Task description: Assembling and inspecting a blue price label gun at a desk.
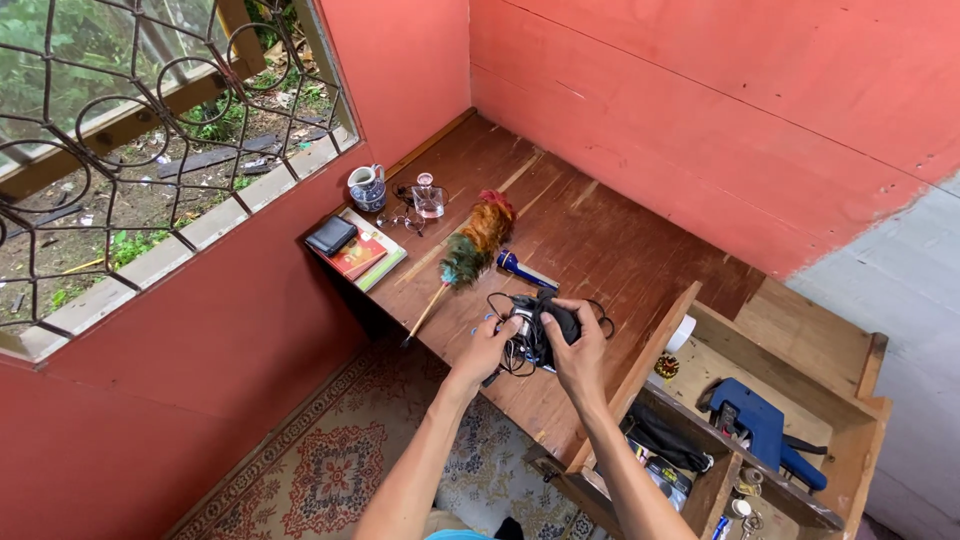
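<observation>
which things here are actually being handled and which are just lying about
In hand:
left hand and right hand on a black device with tangled cords

Lying about:
feather duster
blue torch
mug
small glass bottle
black wallet on books
blue tool in the wooden compartment

Two bare forearms rise from the bottom edge of the frame, lean and unsleeved as far as they show. The left hand (483, 352) and right hand (580, 352) carry no rings, watch or gloves. At the bottom centre a sliver of light blue garment (462, 535) shows between the arms.
</observation>
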